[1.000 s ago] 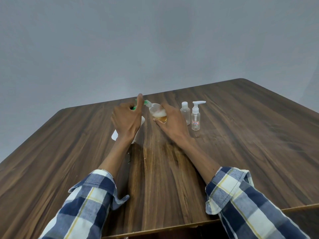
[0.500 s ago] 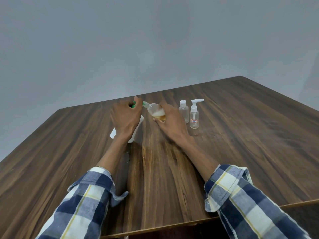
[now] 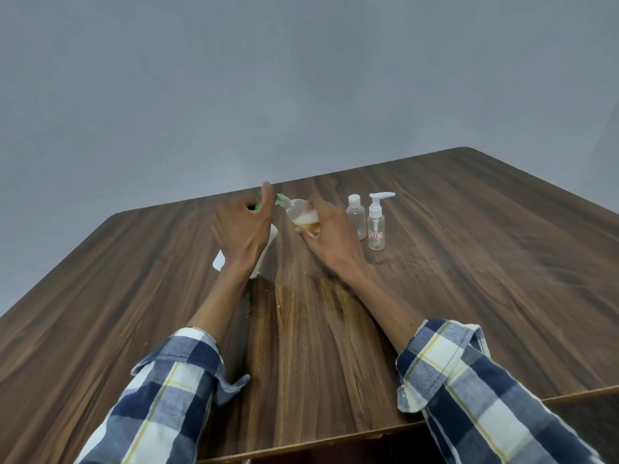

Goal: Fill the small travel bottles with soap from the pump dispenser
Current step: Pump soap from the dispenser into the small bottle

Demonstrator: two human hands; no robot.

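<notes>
A white pump dispenser [image 3: 268, 244] with a green pump head [image 3: 278, 197] stands on the wooden table [image 3: 485, 279]. My left hand [image 3: 243, 231] wraps over its top, one finger raised above the green head. My right hand [image 3: 330, 234] holds a small clear travel bottle [image 3: 301, 216], tilted with its mouth against the green nozzle. That bottle contains amber soap with white foam on top. Most of the dispenser's body is hidden behind my left hand.
Right of my right hand stand two small clear bottles: one with a white screw cap [image 3: 356, 221] and one with a white pump top and a red-edged label [image 3: 376, 222]. Tiny droplets speckle the wood near the dispenser.
My left finger, pressed down on the pump head half a second ago, is raised again. The tilted bottle stays at the nozzle.
</notes>
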